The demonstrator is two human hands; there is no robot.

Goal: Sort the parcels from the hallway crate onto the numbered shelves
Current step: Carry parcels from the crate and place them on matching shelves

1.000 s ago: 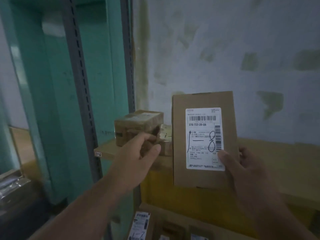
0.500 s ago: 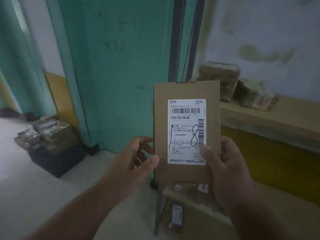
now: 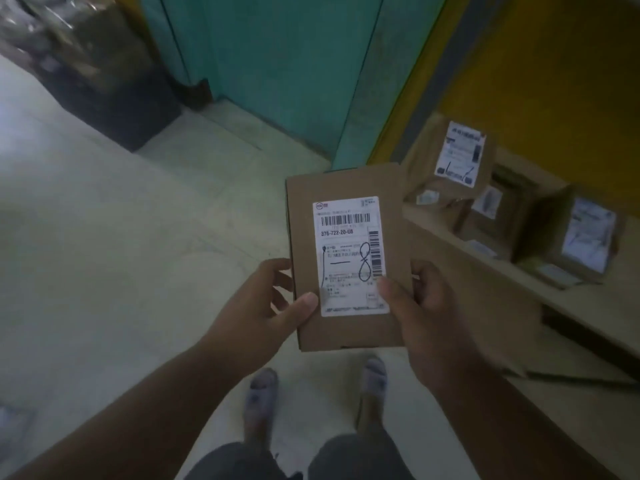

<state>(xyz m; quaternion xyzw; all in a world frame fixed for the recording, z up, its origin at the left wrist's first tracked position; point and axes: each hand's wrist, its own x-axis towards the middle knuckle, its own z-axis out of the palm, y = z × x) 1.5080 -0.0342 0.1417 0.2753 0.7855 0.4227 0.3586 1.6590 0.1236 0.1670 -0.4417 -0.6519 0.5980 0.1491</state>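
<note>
Between the left hand (image 3: 273, 306) and right hand (image 3: 420, 306), both gripping its lower edges, a flat parcel (image 3: 346, 258) is held label-up above the floor (image 3: 121, 254), apparently so its handwritten 8 reads clearly, near the low shelf (image 3: 588, 306) of parcels.

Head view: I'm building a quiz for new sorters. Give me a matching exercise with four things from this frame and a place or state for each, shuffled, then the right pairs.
Things:
1. flat parcel
2. label
3. small boxes
4. dark crate

Places or states:
A. on the low shelf at right
B. on the floor at upper left
C. held between left hand and right hand
D. bears a handwritten 8

Pairs: 1-C, 2-D, 3-A, 4-B
</note>
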